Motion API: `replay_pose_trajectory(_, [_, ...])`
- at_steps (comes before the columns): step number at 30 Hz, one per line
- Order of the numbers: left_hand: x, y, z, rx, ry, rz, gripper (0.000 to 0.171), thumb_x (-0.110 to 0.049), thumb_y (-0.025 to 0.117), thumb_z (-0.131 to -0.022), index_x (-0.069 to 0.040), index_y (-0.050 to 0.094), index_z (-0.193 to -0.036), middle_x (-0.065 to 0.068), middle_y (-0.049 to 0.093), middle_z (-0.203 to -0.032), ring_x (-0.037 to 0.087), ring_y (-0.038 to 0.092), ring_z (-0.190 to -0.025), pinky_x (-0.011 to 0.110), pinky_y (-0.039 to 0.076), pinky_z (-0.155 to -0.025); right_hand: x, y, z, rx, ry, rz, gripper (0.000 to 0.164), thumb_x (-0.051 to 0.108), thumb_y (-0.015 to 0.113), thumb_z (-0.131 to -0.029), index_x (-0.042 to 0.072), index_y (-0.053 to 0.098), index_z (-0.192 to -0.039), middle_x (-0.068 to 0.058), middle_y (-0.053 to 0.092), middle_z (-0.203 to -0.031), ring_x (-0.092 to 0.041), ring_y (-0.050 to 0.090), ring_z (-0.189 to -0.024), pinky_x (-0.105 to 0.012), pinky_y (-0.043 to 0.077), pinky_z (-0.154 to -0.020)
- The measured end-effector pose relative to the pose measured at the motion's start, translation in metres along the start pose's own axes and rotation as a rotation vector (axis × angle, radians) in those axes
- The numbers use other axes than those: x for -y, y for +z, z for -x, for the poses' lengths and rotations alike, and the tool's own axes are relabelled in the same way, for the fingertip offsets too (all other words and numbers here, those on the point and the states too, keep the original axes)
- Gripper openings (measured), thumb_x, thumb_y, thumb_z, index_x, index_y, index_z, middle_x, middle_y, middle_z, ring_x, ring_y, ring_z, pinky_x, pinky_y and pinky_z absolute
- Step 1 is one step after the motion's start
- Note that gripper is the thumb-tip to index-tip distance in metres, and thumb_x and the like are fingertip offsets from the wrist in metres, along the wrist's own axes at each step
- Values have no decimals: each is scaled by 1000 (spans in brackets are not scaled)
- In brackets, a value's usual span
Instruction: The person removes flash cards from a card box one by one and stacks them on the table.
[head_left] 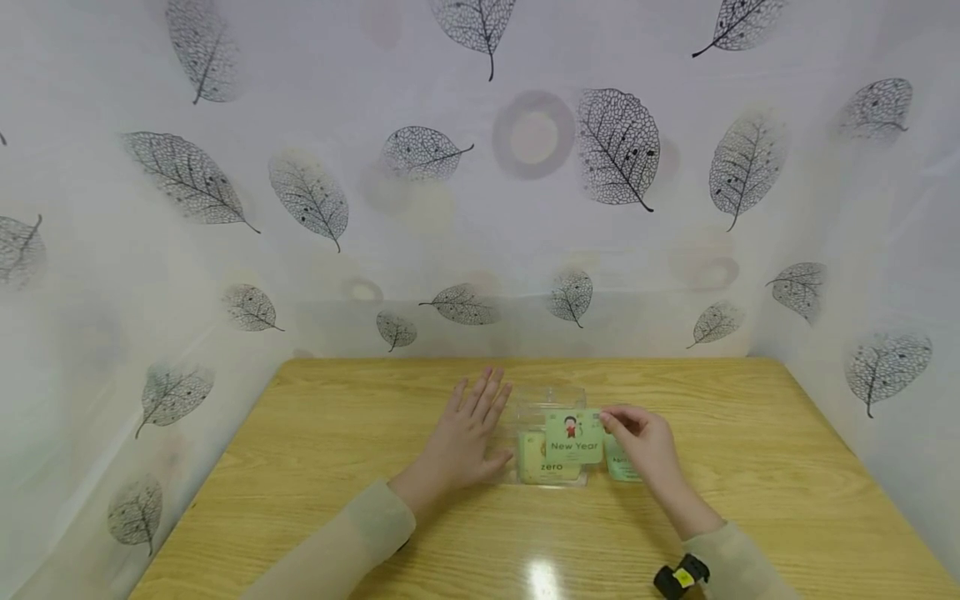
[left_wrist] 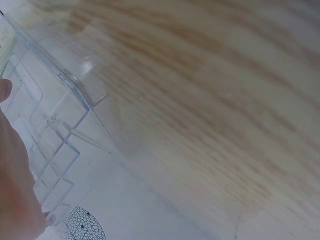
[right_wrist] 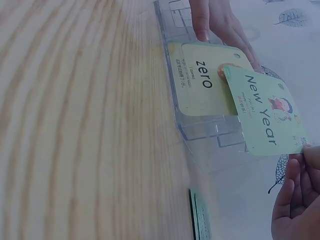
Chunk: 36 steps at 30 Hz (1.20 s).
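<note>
My right hand (head_left: 643, 440) pinches a pale green flash card (head_left: 574, 450) by its right edge, between thumb and fingertips. The card reads "New Year" and has a small red-clothed figure. It is held over a clear plastic box (head_left: 550, 398), in which a yellowish card (head_left: 532, 457) marked "zero" lies. Part of that card is hidden behind the held one. With fingers straight, my left hand (head_left: 463, 437) lies at the box's left side, its thumb near the box edge. A green card stack (head_left: 624, 470) sits right of the box, partly covered by my right hand.
Everything lies on a wood-grain table (head_left: 315, 433). White cloth (head_left: 480, 217) printed with leaves hangs behind and along both sides. A dark strap with a yellow patch (head_left: 682, 575) is on my right wrist.
</note>
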<state>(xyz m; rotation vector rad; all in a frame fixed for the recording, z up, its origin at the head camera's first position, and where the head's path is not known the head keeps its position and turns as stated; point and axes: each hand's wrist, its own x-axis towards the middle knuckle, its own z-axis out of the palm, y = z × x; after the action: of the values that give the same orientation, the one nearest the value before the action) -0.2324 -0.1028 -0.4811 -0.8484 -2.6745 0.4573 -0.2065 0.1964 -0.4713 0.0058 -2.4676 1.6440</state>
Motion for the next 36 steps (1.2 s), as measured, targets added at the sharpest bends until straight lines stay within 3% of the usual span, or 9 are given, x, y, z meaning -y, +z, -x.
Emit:
replay_pose_trajectory(4, [0, 0, 0, -4, 0, 7, 104, -74, 44, -100, -7, 10, -171, 17, 2, -180, 32, 8, -168, 54, 22, -135, -2, -5, 0, -4, 3, -16, 21, 9, 68, -104, -7, 76, -115, -8, 78, -96, 1, 62, -77, -19, 56, -66])
replay_pose_trajectory(11, [0, -1, -1, 13, -2, 15, 104, -74, 43, -101, -7, 8, -171, 18, 0, -180, 33, 6, -168, 54, 20, -135, -4, -10, 0, -12, 7, -11, 22, 9, 67, -105, -8, 75, -116, -14, 77, -101, -2, 63, -78, -22, 60, -69])
replay_pose_trajectory(15, [0, -2, -1, 8, -1, 14, 103, -74, 44, -101, -7, 10, -171, 18, 9, -180, 33, 8, -168, 54, 21, -135, -4, -14, -1, -32, 14, 8, 22, 7, 65, -105, -9, 74, -117, -15, 77, -102, -1, 62, -80, -18, 57, -69])
replay_pose_trajectory(17, [0, -3, -1, 5, 0, 13, 103, -74, 44, -100, -6, 11, -171, 18, 14, -179, 33, 9, -168, 54, 22, -135, -5, -16, -1, -39, 15, 11, 22, 7, 65, -105, -9, 73, -118, -9, 76, -99, 2, 61, -79, -17, 55, -70])
replay_pose_trajectory(22, [0, -3, 0, 7, -1, 13, 103, -74, 44, -100, -6, 11, -171, 18, 10, -180, 33, 8, -168, 54, 23, -135, -8, -22, -1, -56, 24, 0, 23, 7, 65, -105, -10, 73, -118, 10, 72, -92, 5, 60, -79, -14, 55, -70])
replay_pose_trajectory(30, [0, -2, 0, 1, 3, -14, 103, -76, 41, -100, -7, 13, -171, 18, 13, -179, 33, 10, -168, 54, 26, -134, -11, -32, 0, -78, 20, -23, 26, 9, 64, -106, -12, 71, -121, 28, 65, -87, 8, 60, -82, -12, 54, -73])
replay_pose_trajectory(36, [0, -2, 0, 3, 1, -10, 103, -75, 41, -101, -7, 11, -171, 17, 6, -180, 33, 8, -168, 53, 22, -135, -13, -37, 1, -92, 55, -8, 28, 11, 64, -106, -12, 70, -122, 28, 63, -87, 7, 58, -81, -11, 53, -71])
